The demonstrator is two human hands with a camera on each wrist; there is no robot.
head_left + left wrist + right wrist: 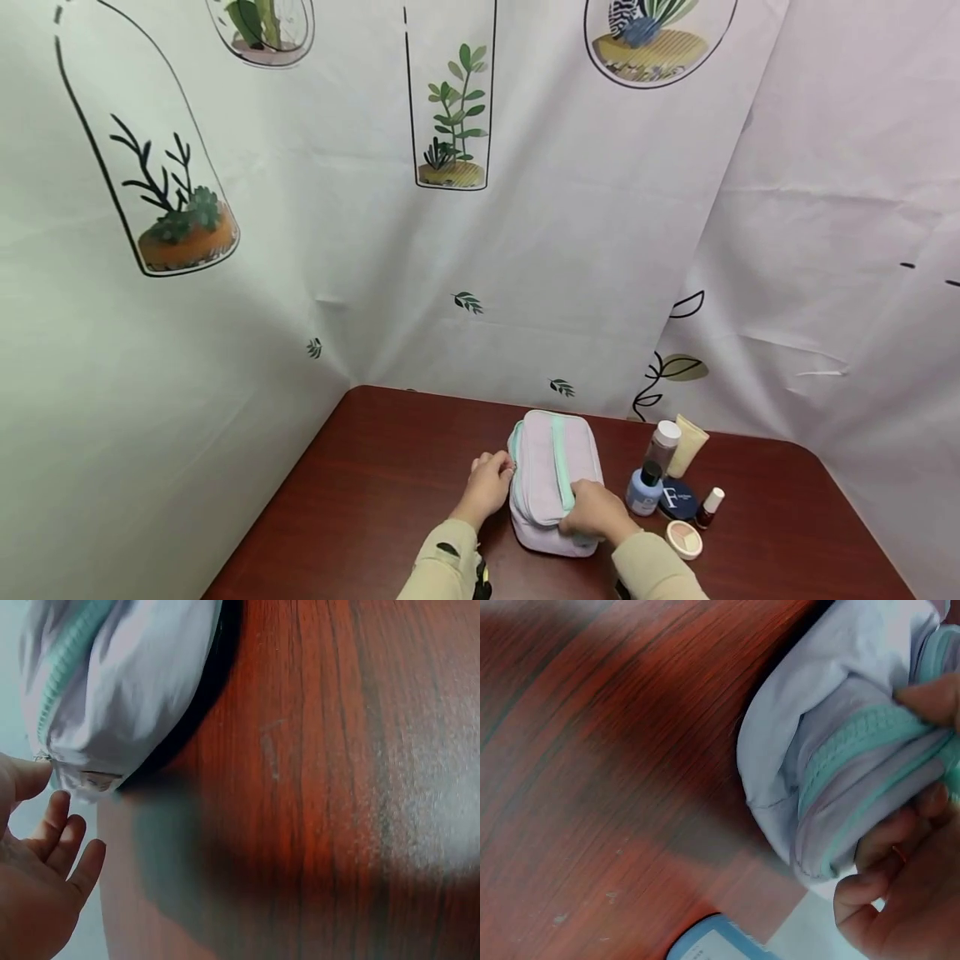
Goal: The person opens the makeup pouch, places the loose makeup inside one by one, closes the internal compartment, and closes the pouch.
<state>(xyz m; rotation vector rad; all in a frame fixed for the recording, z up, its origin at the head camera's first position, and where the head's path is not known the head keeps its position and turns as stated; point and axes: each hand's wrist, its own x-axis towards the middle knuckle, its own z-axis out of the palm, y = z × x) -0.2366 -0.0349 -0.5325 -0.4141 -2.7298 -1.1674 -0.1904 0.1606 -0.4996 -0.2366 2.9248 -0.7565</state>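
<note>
A lilac cosmetic bag with a mint-green handle strap lies on the brown wooden table. Along its side runs a mint-green zipper. At the bag's left side, the thumb and a fingertip of my left hand pinch the small zipper pull; the other fingers are loosely bent below. My right hand grips the near right edge of the bag's top, with its thumb near the zipper band and fingers curled around the rim. The bag's inside is hidden.
Right of the bag stand a blue bottle with a black cap, a white-capped bottle and a cream tube. Beside them are a dark blue round compact, a white-capped nail polish bottle and a round palette. Patterned cloth hangs behind.
</note>
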